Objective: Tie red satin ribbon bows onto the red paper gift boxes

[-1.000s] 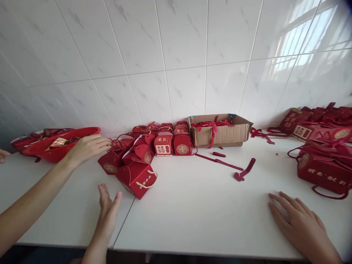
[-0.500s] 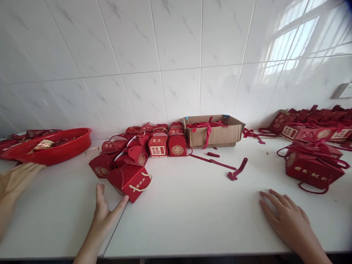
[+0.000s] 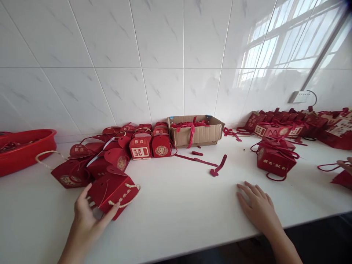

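My left hand (image 3: 89,220) is closed round the near end of a red gift box (image 3: 114,190), thumb on one side and fingers on the other. That box is tilted, with gold lettering and a cream rope handle on the side turned to the right. Just behind it stand several similar red boxes (image 3: 140,146), some with rounded flaps sticking up. My right hand (image 3: 255,205) lies flat on the white table, fingers spread and holding nothing. Beyond it sits a red box tied with ribbon (image 3: 276,157).
A cardboard box (image 3: 195,135) of red ribbons stands by the tiled wall. Loose ribbon pieces (image 3: 218,167) lie before it. At left is a red basin (image 3: 27,154). More red boxes (image 3: 283,121) line the right, where another person's hand (image 3: 348,165) touches a red item.
My left hand has closed on the near red box, which has shifted slightly towards me. The view has swung right; another person's hand by the basin has gone from view.
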A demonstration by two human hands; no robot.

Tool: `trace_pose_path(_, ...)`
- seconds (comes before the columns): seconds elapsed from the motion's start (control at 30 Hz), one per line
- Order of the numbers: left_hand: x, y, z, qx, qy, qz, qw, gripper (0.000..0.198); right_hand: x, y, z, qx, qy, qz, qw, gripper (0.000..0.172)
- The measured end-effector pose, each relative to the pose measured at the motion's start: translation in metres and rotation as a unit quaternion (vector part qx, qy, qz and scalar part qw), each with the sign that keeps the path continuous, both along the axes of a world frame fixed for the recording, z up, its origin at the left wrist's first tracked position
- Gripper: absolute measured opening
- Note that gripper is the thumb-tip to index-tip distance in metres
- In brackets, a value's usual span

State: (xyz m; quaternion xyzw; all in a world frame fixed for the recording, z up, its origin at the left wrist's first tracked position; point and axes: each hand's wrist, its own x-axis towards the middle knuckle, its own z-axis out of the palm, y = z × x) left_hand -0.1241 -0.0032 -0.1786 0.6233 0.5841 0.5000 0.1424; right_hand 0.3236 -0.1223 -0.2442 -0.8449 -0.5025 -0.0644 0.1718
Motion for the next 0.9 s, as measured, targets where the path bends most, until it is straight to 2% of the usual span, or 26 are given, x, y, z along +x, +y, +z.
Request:
trace_pose_path(0.2, 0.041, -0.049, 0.000, -0.056, 0.021, -0.129, 0.990, 0.082, 0.008, 0.000, 0.002, -0.031, 0.015, 0.001, 0.999, 0.049)
trace_pose_path(0.3, 0.059, -0.063, 0.000, -0.062, 0.043, -0.174, 0.982, 0.075, 0.028, -0.001, 0.014, -0.082, 0.040, 0.081, 0.993, 0.051)
trace_pose_path(0.4, 0.067, -0.059, 0.000, -0.070, 0.094, -0.187, 0.975, 0.079, 0.045, 0.006, 0.042, -0.154, 0.092, 0.192, 0.965, 0.053)
trace_pose_path(0.47, 0.072, -0.047, 0.002, -0.075, 0.160, -0.181, 0.968, 0.086, 0.046, 0.019, 0.070, -0.188, 0.098, 0.220, 0.952, 0.052)
trace_pose_path(0.53, 0.082, -0.033, 0.010, -0.077, 0.241, -0.160, 0.954, 0.091, 0.039, 0.037, 0.102, -0.194, 0.061, 0.244, 0.948, 0.049)
trace_pose_path(0.63, 0.102, -0.017, 0.041, -0.098, 0.383, -0.127, 0.910, 0.089, 0.018, 0.069, 0.151, -0.150, -0.003, 0.279, 0.949, 0.041)
trace_pose_path(0.67, 0.107, -0.014, 0.057, -0.123, 0.437, -0.122, 0.882, 0.090, 0.010, 0.080, 0.165, -0.132, -0.011, 0.276, 0.952, 0.038)
trace_pose_path(0.73, 0.116, -0.012, 0.093, -0.196, 0.503, -0.151, 0.828, 0.095, -0.005, 0.103, 0.187, -0.102, -0.015, 0.270, 0.957, 0.037)
trace_pose_path(0.77, 0.117, -0.012, 0.111, -0.207, 0.512, -0.174, 0.815, 0.094, -0.012, 0.114, 0.194, -0.089, -0.005, 0.270, 0.959, 0.037)
trace_pose_path(0.83, 0.117, -0.015, 0.146, -0.163, 0.503, -0.207, 0.824, 0.084, -0.024, 0.140, 0.199, -0.062, 0.038, 0.279, 0.957, 0.034)
trace_pose_path(0.9, 0.112, -0.019, 0.172, -0.069, 0.479, -0.182, 0.856, 0.074, -0.033, 0.169, 0.193, -0.030, 0.092, 0.251, 0.963, 0.031)
